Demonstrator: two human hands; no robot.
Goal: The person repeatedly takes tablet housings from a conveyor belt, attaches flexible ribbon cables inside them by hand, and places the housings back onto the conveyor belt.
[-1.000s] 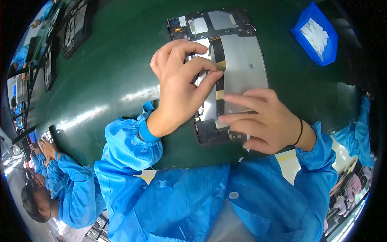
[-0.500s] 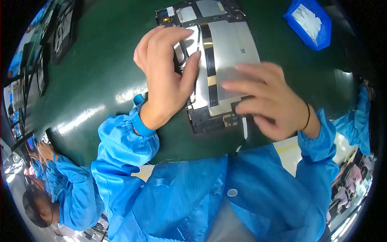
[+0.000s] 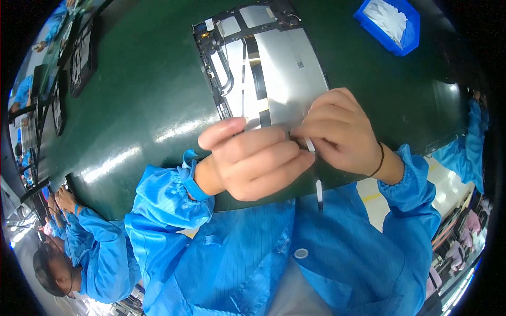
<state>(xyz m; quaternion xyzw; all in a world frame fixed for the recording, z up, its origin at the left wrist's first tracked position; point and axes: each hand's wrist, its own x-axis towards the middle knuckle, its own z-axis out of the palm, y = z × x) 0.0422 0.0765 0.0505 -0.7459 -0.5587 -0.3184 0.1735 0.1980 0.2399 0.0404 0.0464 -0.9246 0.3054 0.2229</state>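
An opened tablet (image 3: 292, 55) lies on the green table in front of me, with silver panels, a black frame and a dark ribbon running down its middle. Over its near end my two hands meet. My right hand (image 3: 342, 131) is closed in a pinch at one end of a small white strip (image 3: 310, 144). The curled fingers of my left hand (image 3: 258, 163) come together at the strip's other end; their exact grip is partly hidden. Both hands cover the tablet's near edge. Below them, another white strip (image 3: 319, 194) shows at the table's front edge.
A blue bin (image 3: 363, 21) with white pieces in it stands at the far right. More dark device parts (image 3: 83, 58) rest at the left side of the green table (image 3: 142, 89). A co-worker in a blue sleeve (image 3: 97, 226) works at the lower left, and another blue sleeve (image 3: 469, 152) shows at right.
My left hand has come down off the tablet, turning toward my right hand. My right hand has closed from spread, blurred fingers into a pinch. The tablet and bin appear slightly shifted left.
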